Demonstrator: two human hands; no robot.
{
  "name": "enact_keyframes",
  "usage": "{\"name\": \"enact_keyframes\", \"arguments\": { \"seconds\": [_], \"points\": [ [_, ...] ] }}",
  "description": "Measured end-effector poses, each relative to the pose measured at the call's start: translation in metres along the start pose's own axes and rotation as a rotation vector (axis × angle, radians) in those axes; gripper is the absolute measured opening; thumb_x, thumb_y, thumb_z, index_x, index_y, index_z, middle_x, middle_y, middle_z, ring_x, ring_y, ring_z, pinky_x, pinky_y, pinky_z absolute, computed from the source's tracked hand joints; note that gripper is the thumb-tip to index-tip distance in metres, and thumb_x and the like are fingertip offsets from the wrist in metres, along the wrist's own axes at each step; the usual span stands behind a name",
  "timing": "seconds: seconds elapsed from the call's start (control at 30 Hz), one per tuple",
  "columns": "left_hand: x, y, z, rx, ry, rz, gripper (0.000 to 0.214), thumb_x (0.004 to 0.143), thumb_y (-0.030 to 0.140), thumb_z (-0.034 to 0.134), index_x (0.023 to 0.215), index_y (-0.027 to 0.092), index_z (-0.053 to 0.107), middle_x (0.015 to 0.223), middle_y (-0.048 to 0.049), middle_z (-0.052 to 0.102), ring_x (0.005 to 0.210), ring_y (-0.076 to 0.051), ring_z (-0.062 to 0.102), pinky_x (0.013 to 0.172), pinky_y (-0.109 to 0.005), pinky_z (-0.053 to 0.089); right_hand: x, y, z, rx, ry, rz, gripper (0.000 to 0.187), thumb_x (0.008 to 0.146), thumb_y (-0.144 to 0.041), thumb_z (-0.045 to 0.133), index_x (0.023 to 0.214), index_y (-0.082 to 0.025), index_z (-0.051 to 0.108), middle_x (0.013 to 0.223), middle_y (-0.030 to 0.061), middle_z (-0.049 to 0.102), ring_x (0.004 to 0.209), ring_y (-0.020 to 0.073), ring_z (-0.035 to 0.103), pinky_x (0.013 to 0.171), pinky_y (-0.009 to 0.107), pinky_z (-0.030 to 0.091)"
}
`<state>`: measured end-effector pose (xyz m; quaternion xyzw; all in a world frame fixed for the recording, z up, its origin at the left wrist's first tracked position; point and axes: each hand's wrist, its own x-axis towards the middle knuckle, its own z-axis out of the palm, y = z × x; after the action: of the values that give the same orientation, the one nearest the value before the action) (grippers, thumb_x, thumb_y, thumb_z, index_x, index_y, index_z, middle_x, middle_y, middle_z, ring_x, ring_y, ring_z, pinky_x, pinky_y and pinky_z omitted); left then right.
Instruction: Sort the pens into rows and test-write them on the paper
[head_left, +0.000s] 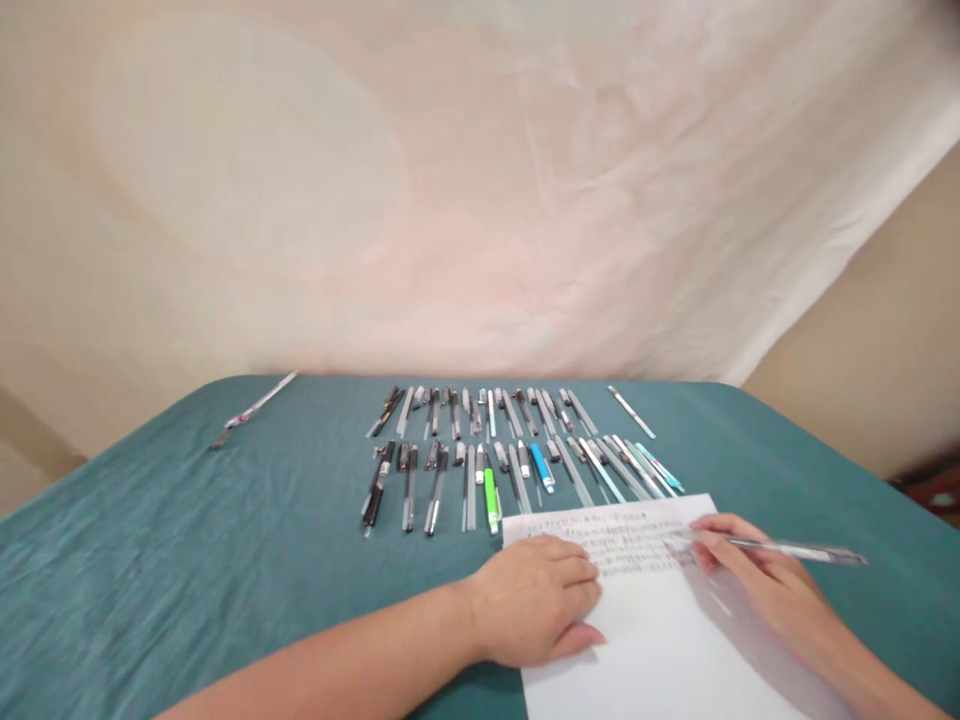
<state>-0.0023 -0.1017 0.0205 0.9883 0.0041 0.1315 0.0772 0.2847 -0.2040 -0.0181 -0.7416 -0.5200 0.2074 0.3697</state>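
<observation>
A white sheet of paper (600, 655) lies at the table's near edge, with several lines of dark handwriting across its upper part. My left hand (536, 600) rests flat on the paper's left side, fingers out and holding nothing. Over the right side, my right hand (757, 570) pinches a clear-barrelled pen (802, 549). Its tip points left at the written lines; whether it touches the paper I cannot tell. The pen's back end sticks out to the right beyond the hand.
Two rows of pens and caps lie beyond the paper, among them a green pen (491, 498) and a blue pen (541, 467). One pen (631, 411) lies apart at the back right, and a long thin item (259, 408) at the far left. A green cloth (187, 570) covers the table.
</observation>
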Motion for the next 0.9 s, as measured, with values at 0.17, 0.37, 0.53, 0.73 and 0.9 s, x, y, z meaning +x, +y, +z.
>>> {"name": "enact_keyframes", "arguments": {
  "seconds": [0.17, 0.37, 0.53, 0.73, 0.9],
  "points": [
    [0.0039, -0.0002, -0.0015, -0.046, 0.016, -0.018, 0.033, 0.084, 0.037, 0.038, 0.105, 0.015, 0.051, 0.103, -0.0100, 0.059, 0.103, -0.020, 0.050, 0.090, -0.034, 0.036, -0.0016, -0.0015, -0.0029, 0.082, 0.031, 0.085, 0.020, 0.075, -0.040, 0.049, 0.076, -0.020, 0.054, 0.055, -0.0027, 0.050, 0.048, 0.0107, 0.044, 0.044, 0.021, 0.034],
    [0.0058, 0.0005, -0.0010, -0.095, 0.014, -0.049, 0.032, 0.084, 0.035, 0.039, 0.108, 0.017, 0.050, 0.107, -0.0084, 0.058, 0.105, -0.020, 0.049, 0.092, -0.035, 0.035, -0.0018, -0.0018, -0.0034, 0.052, 0.077, 0.032, 0.020, 0.076, -0.035, 0.047, 0.065, -0.019, 0.046, 0.049, -0.0062, 0.038, 0.044, 0.0082, 0.033, 0.042, 0.020, 0.028],
    [0.0067, 0.0003, -0.0024, -0.118, -0.011, -0.065, 0.033, 0.083, 0.033, 0.041, 0.110, 0.018, 0.050, 0.111, -0.0072, 0.057, 0.107, -0.020, 0.047, 0.094, -0.035, 0.035, -0.0036, -0.0016, -0.0042, -0.031, 0.111, 0.003, 0.018, 0.076, -0.031, 0.045, 0.063, -0.019, 0.045, 0.052, -0.0054, 0.039, 0.047, 0.0090, 0.036, 0.045, 0.022, 0.029],
    [0.0073, -0.0011, -0.0052, -0.129, -0.048, -0.074, 0.033, 0.084, 0.033, 0.039, 0.111, 0.018, 0.050, 0.113, -0.0065, 0.056, 0.108, -0.021, 0.046, 0.095, -0.036, 0.035, -0.0035, 0.0014, -0.0046, -0.090, 0.137, 0.015, 0.018, 0.076, -0.032, 0.045, 0.063, -0.019, 0.045, 0.053, -0.0052, 0.040, 0.048, 0.0095, 0.038, 0.047, 0.022, 0.031],
    [0.0070, -0.0016, -0.0042, -0.140, -0.032, -0.074, 0.033, 0.084, 0.033, 0.040, 0.112, 0.019, 0.050, 0.113, -0.0060, 0.056, 0.108, -0.020, 0.047, 0.095, -0.036, 0.035, -0.0028, -0.0006, -0.0042, -0.094, 0.163, 0.055, 0.021, 0.077, -0.035, 0.045, 0.064, -0.019, 0.046, 0.052, -0.0049, 0.043, 0.047, 0.0096, 0.039, 0.046, 0.022, 0.030]
  ]
}}
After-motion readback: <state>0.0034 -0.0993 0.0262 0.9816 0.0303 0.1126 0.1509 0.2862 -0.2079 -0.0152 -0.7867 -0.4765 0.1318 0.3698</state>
